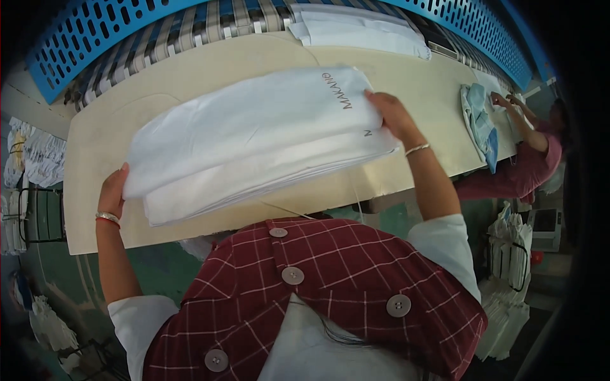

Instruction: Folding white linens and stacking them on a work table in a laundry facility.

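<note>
Maroon garment (346, 263) fronts white cloth (254, 127) slanting lengthwise away rightward.

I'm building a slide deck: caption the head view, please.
Left hand and right hand hold folded white cloth by opposite ends over a cream table.

far: blue slotted panel (105, 37) | striped belts (184, 39) | right: light-blue cloth (478, 117), person in pink (532, 166) | left: draped white cloths (44, 155)

Can read one brown capitalised word (337, 91) on the far layer (241, 120) of the folded white fabric (260, 141), at its right end, plus a single dark letter (368, 133) on the near layer (273, 170).
</note>
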`<state>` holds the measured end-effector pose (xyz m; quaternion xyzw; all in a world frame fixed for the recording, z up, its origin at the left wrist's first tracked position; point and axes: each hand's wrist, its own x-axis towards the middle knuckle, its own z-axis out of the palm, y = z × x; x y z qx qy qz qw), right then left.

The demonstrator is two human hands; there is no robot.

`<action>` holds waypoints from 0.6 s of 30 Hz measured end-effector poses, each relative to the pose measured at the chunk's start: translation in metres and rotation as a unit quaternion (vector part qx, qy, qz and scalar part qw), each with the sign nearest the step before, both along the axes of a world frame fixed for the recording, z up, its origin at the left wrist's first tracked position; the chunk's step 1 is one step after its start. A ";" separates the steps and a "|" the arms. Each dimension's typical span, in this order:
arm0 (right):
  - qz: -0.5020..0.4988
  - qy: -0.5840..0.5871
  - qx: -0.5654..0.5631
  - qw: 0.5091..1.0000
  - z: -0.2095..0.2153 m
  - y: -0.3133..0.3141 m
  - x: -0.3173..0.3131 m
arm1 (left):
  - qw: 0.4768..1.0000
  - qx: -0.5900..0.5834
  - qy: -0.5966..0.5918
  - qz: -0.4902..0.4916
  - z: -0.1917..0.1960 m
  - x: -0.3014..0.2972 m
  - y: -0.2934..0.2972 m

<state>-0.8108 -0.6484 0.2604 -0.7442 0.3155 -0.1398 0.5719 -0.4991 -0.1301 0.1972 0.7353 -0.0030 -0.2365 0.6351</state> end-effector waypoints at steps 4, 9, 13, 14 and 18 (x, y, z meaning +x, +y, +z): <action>-0.059 0.024 -0.136 0.989 -0.010 0.020 -0.007 | 0.977 0.154 -0.145 -0.013 0.001 -0.015 -0.004; -0.068 0.094 -0.268 0.956 -0.041 -0.007 -0.027 | 0.901 0.291 -0.318 -0.040 0.009 -0.044 -0.025; -0.060 0.174 -0.398 0.899 -0.035 0.003 -0.031 | 0.905 0.264 -0.326 -0.066 -0.024 -0.075 -0.026; -0.058 0.169 -0.420 0.890 -0.038 0.011 -0.032 | 0.908 0.260 -0.323 -0.056 -0.025 -0.079 -0.024; -0.129 0.128 -0.374 0.909 -0.035 0.033 -0.037 | 0.910 0.255 -0.327 -0.024 -0.038 -0.084 -0.014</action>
